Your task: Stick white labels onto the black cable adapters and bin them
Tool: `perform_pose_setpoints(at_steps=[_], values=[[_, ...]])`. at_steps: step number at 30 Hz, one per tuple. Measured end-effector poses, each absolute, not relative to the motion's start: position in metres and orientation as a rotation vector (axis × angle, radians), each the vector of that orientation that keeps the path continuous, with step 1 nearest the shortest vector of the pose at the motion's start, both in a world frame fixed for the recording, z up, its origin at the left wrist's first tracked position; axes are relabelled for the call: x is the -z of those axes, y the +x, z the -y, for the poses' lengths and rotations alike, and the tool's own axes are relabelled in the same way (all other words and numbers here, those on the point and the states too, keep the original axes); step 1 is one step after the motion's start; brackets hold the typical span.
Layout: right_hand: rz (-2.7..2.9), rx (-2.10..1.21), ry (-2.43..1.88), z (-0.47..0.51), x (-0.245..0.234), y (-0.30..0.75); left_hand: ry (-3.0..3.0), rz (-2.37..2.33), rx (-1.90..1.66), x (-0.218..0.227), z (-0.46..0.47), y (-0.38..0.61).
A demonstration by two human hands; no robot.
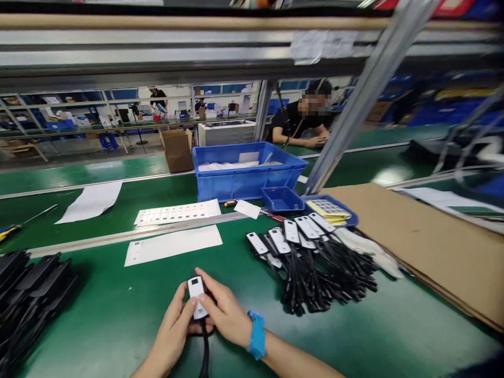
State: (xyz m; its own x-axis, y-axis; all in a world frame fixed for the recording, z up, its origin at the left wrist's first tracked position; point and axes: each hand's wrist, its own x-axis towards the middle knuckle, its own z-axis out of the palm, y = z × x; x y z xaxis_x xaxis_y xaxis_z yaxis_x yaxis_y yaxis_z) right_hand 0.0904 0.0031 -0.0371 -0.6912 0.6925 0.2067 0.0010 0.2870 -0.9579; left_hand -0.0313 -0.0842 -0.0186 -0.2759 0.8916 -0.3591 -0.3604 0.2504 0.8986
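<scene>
Between my two hands is a small black device with a white face label (198, 286) and a black cable hanging from its lower end. My left hand (178, 317) wraps its left side, thumb on the label. From the right, my right hand (224, 312) grips it too, its thumb pressing on the label; a blue band is on that wrist. Beyond my hands lies a mostly bare white label sheet (175, 245). To the right is a pile of similar white-faced devices (291, 231) with black cables (311, 283).
Black cabled units (35, 294) are heaped at the left. A fuller label sheet (179, 212), a blue bin (244, 181), a small blue tray (282, 199) and screwdrivers stand farther back. Cardboard (425, 247) covers the right side. A metal post (366, 100) slants up; a person (301, 118) sits opposite.
</scene>
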Motion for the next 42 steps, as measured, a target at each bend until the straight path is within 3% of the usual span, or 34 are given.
perform_pose_setpoints(at_steps=[8,12,19,26,42], values=[[2.216,-0.932,-0.623,-0.006,0.028,0.083,0.465,-1.262,-1.441,0.034,0.064,-0.041],[2.181,-0.724,-0.678,-0.024,-0.002,0.102,0.870,-1.349,-1.373,0.026,0.056,-0.065],[1.870,-0.454,-0.874,-0.059,-0.032,0.166,2.039,-2.264,-0.879,0.054,0.040,-0.140],[1.833,-0.169,-0.773,-0.013,-0.044,0.189,2.220,-2.473,-0.406,0.073,0.039,-0.152],[1.796,-0.008,-0.754,0.010,-0.045,0.191,2.265,-2.236,-0.678,0.054,0.044,-0.144]])
